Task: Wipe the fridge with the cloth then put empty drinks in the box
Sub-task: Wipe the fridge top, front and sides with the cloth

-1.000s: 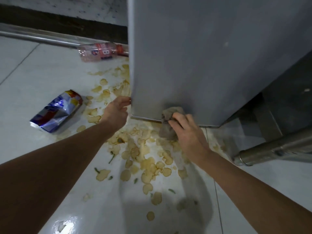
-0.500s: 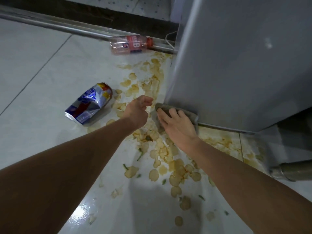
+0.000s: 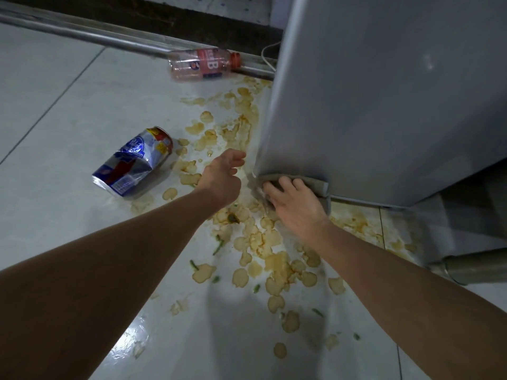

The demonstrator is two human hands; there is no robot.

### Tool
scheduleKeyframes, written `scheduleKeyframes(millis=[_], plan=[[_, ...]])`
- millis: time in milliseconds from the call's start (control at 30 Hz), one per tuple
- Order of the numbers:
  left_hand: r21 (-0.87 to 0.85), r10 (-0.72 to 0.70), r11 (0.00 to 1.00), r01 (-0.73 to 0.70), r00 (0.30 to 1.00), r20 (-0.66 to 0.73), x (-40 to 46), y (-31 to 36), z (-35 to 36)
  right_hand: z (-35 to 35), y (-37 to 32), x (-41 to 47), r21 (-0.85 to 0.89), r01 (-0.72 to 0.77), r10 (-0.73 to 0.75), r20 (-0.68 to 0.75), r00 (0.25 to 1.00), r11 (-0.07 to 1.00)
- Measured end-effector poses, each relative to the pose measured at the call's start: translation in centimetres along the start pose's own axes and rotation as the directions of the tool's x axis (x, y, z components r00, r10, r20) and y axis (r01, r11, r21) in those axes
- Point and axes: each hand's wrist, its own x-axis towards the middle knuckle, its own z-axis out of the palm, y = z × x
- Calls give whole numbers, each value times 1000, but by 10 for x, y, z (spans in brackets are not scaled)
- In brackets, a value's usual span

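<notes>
Tiled floor (image 3: 68,111) carries crisps; right hand (image 3: 297,205) presses the soft, limp cloth (image 3: 315,183) on the fridge (image 3: 384,105) corner, left hand (image 3: 222,176) relaxed, empty.

Operator: two bare forearms and hands.
Left hand (image 3: 222,178) and right hand (image 3: 295,202) ungloved; arms unsleeved in view.
</notes>
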Motion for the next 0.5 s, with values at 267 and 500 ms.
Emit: scheduleKeyframes(millis=[267, 500], plan=[[21, 26, 999, -25, 999, -19, -10, 10, 31, 28, 22, -41, 52, -91, 87, 64, 994, 994], [5, -16, 1000, 17, 995, -98, -16, 22, 46, 51, 45, -75, 107, -152, 144, 78, 987, 983]])
